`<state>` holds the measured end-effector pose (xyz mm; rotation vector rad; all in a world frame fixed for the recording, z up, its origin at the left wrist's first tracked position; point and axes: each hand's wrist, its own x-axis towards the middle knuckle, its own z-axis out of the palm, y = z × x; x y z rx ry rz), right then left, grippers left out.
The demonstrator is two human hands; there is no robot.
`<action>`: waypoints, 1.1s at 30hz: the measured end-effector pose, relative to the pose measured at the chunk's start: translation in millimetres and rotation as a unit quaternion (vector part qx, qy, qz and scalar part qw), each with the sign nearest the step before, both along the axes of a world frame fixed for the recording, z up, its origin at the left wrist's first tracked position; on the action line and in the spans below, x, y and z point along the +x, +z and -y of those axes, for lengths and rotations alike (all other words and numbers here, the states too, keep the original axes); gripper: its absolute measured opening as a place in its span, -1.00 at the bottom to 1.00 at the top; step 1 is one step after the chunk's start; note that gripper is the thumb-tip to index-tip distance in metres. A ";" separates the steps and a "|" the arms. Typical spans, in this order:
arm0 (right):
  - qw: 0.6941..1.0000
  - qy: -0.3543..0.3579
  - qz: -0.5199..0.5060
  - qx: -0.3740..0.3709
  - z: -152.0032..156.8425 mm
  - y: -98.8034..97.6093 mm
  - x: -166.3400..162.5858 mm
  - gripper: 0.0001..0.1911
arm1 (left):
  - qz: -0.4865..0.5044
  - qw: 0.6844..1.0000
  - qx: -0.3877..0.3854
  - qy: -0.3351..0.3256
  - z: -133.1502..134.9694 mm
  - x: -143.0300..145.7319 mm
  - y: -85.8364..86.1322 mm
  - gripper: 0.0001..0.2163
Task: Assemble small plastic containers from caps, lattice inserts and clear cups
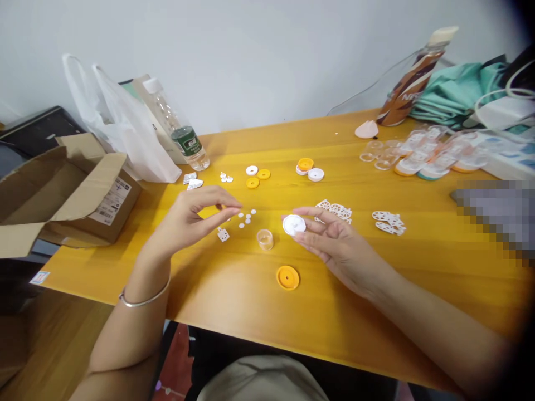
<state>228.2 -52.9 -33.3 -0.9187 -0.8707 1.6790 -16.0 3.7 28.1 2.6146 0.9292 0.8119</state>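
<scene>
Beige cloth (263, 381) sits bottom centre; we see worktop (225, 287) mid-frame, wall (267, 61) at top, right grip (340, 245) pinching white disc (294, 225), left grip (194, 216) unclear.

A slim, silvery bangle (142, 304) circles the left forearm (129, 334) above the wrist, smooth and shiny, with what looks like a small knob at its outer side. The left hand (192, 217), the right hand (334, 245) and the right forearm (430, 317) are bare. Plain greyish-beige cloth (259, 381) shows at the lower edge, whether over lap or torso being unclear.
</scene>
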 end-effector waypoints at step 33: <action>0.995 0.028 0.047 0.084 10.5 4.3 -7.9 -0.73 | -0.052 0.974 0.211 -0.061 35.2 40.3 -36.3 -0.76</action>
